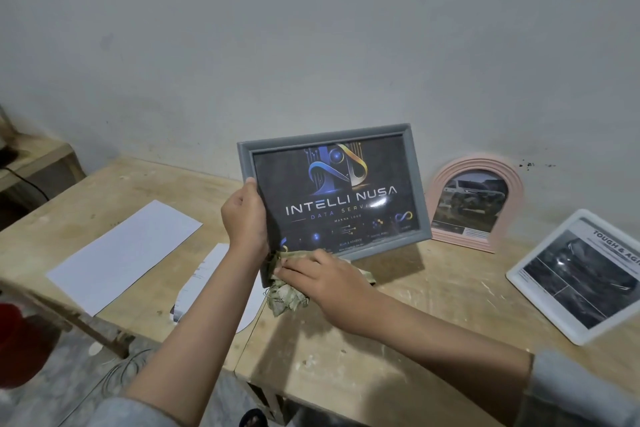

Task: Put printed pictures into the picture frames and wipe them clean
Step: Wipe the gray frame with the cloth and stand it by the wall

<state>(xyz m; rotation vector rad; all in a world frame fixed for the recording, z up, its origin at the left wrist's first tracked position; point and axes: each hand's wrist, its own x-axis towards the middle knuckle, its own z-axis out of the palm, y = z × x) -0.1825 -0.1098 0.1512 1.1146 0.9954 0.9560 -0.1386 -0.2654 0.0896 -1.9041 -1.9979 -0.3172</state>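
Wooden table (398,305) against grey wall. Left hand (244,215) grips grey frame (332,146) by its edge, tilted up, likely to steady it. Right hand (323,279), fingers flat, presses cloth (287,298) onto lower corner, wiping.

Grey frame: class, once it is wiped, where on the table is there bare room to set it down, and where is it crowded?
Bare wood lies between the grey frame and the white frame, in front of the pink arched frame; also along the table's near edge. The left side is crowded with white paper sheets.
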